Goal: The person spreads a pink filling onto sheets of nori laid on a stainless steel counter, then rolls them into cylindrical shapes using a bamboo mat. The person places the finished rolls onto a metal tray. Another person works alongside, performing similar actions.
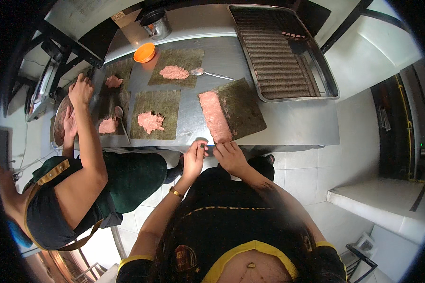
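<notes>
A dark seaweed sheet (241, 106) lies on the steel table (297, 122) in front of me, with a strip of pink paste (213, 115) spread along its left edge. My right hand (231, 155) rests at the sheet's near corner, fingers on its edge. My left hand (195, 158) is just beside it at the table's front edge, fingertips pinched on something small; I cannot tell what. A gold bracelet sits on my left wrist.
Three more seaweed sheets (156, 115) with paste mounds lie to the left, and two spoons (208, 73). A co-worker on my left reaches to a bowl (59, 120). An orange bowl (144, 52), a metal pot (156, 23) and a long ridged tray (283, 52) stand behind.
</notes>
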The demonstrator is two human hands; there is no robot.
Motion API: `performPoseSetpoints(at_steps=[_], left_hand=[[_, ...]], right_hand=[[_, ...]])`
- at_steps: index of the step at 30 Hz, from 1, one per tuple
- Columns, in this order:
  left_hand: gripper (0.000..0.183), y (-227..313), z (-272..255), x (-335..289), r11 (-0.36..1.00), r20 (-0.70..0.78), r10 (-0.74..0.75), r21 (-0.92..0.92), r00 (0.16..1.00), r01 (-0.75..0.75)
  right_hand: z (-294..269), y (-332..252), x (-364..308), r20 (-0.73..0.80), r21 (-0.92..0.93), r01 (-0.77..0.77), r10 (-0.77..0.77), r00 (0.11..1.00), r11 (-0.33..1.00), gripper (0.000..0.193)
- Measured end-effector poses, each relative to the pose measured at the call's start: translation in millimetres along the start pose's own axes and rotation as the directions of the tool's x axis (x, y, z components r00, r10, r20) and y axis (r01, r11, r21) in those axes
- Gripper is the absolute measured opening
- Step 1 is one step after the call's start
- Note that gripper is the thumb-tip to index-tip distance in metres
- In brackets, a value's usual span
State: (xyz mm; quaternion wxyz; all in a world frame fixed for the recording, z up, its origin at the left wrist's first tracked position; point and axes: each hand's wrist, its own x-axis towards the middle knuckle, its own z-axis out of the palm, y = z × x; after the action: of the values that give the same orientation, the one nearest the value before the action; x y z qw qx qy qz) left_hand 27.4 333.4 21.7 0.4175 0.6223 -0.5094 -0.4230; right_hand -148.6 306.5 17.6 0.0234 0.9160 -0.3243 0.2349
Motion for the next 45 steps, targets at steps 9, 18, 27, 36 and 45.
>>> performPoseSetpoints(at_steps=[9, 18, 27, 36, 45], left_hand=[[0.024, -4, 5, -9, 0.96, 0.053, -0.139, -0.238, 0.989, 0.148], [0.029, -23, 1, -8, 0.928, 0.135, -0.167, -0.314, 0.977, 0.202], [0.032, 9, 11, 15, 0.66, 0.276, -0.338, -0.612, 0.9, 0.435], [0.032, 6, 17, 74, 0.557, 0.196, -0.41, -0.719, 0.891, 0.415], [0.036, 25, 21, 104, 0.793, 0.063, -0.308, -0.535, 0.949, 0.293]], right_hand=[[10, 4, 3, -0.066, -0.039, -0.053, 0.05, 0.997, 0.998, 0.018], [10, 10, 7, -0.059, -0.026, -0.05, 0.048, 0.997, 0.998, 0.019], [7, 5, 8, -0.093, 0.505, -0.431, 0.544, 0.834, 0.748, 0.015], [3, 1, 6, -0.04, 0.627, -0.526, 0.698, 0.715, 0.574, 0.016], [7, -3, 2, -0.02, 0.809, -0.48, 0.832, 0.555, 0.34, 0.007]])
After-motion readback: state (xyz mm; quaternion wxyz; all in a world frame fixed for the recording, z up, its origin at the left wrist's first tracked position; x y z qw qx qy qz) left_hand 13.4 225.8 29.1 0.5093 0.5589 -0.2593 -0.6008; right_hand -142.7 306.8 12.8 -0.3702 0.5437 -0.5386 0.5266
